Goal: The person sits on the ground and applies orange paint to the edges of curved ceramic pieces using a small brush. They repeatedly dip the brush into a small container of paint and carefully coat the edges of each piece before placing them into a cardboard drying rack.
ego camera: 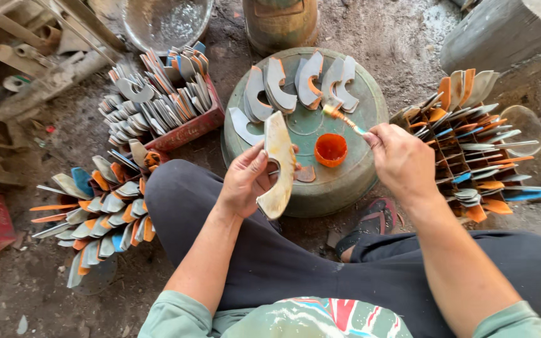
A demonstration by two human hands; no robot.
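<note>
Curved metal piece [278, 164] is gripped upright in the left hand [245, 178] over the lap, while the right hand [402, 159] pinches a small brush [344, 119] (orange-tipped) above the green drum [358, 181], near the orange paint cup [331, 150].

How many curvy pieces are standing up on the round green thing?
5. They stand in a row along the far side of the green drum: first, second, third, fourth, fifth. A flat one lies at the left; others may hide behind.
</note>
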